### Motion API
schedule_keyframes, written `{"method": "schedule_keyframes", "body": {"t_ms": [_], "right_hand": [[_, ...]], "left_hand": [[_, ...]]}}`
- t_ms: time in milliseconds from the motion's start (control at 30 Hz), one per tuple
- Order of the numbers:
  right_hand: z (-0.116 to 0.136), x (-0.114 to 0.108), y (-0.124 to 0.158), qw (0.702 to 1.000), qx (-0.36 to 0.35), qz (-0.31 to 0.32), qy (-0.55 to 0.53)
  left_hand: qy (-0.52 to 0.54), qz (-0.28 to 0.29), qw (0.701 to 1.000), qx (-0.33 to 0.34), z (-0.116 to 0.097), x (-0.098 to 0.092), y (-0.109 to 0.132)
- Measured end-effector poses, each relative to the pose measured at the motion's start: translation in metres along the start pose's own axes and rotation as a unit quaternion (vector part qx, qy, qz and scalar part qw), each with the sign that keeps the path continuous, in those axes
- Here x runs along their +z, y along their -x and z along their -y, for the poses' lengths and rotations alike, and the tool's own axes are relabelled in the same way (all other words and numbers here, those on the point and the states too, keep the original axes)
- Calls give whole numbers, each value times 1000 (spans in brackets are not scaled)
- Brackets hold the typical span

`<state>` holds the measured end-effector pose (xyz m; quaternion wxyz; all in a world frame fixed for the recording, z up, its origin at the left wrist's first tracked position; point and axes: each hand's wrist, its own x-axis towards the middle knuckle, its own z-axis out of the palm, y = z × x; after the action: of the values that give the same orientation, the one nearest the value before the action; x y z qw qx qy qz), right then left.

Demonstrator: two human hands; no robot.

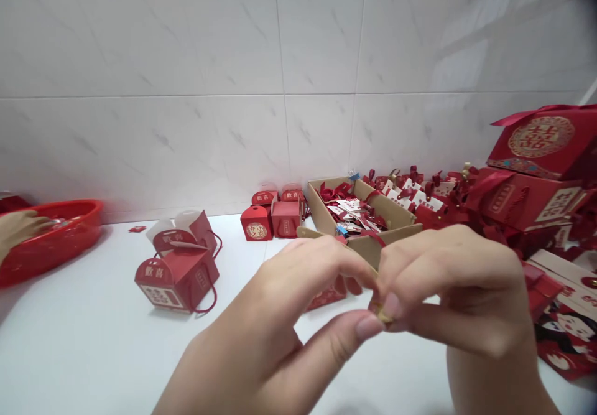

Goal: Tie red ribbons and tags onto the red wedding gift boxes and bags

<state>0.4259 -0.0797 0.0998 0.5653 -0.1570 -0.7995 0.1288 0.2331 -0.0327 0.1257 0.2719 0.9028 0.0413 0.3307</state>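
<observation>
Both hands are meeting low over the white tabletop (69, 340), fingertips pressed together around a small gold-coloured piece (380, 313). The left hand (284, 315) is pinching it from below with its thumb, the other fingers curling over the top; the right hand (461, 290) is closing on it from the other side, thumb and forefinger tight — so each grip is shut on the same tiny thing, most of which is hidden by the fingers. What the piece is cannot be told.

Just behind the hands a red sheet (326, 297) is peeking out, lying on the tabletop. Farther back an open cardboard box (396, 219) is holding a heap of red ribbons and small tags. To the left of it two small closed red boxes (270, 219) are standing side by side, and nearer the left an assembled red gift box (177, 278) with a cord handle is sitting beside another one lying open. At the far left another person's hand (18, 228) is resting in a red basket (60, 241). Along the right edge large red boxes (536, 172) are piling up against the tiled wall (233, 60).
</observation>
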Motion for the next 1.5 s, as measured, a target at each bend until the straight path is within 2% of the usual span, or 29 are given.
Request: {"method": "schedule_keyframes", "body": {"t_ms": [100, 200, 367, 567, 767, 833, 933, 1000, 1100, 1133, 1167, 1233, 1300, 1367, 1500], "right_hand": [[-1, 2, 2, 999, -4, 18, -29], [-3, -1, 1, 996, -10, 62, -68], [-3, -6, -1, 990, 16, 109, -84], [-2, -7, -1, 989, 6, 125, -78], [3, -3, -4, 993, 5, 110, -38], [4, -3, -6, 993, 8, 113, -22], [0, -6, -6, 994, 1, 105, 6], [-2, -10, -4, 997, -12, 68, 37], [-3, -18, 0, 994, 7, -53, 92], [-1, -21, 2, 990, 25, -96, 101], [1, -24, 4, 985, 46, -130, 103], [5, -27, 7, 978, 100, -159, 89], [7, -30, 10, 975, 151, -152, 53], [5, -33, 11, 974, 174, -143, 11], [-7, -38, 8, 982, 146, -119, -10]], "left_hand": [[24, -10, 1000, -15, 0, -1, 2], [60, -6, 998, -34, -1, 0, 3], [63, -12, 996, -64, -4, 3, 5], [47, -43, 991, -120, -8, 9, 13], [75, -51, 975, -201, -9, 15, 14], [100, -36, 972, -207, -7, 14, 11], [138, 9, 973, -183, -1, 5, 4], [135, -23, 976, -170, 7, -5, 0], [58, -134, 973, -180, 27, -20, -3], [21, -144, 970, -194, 36, -23, -4], [-15, -134, 968, -209, 46, -24, -5], [-78, -70, 965, -242, 70, -22, -6], [-102, 14, 959, -266, 94, -16, -7], [-96, 70, 949, -291, 115, -7, -9], [-91, 97, 946, -295, 140, 3, -10]]}}
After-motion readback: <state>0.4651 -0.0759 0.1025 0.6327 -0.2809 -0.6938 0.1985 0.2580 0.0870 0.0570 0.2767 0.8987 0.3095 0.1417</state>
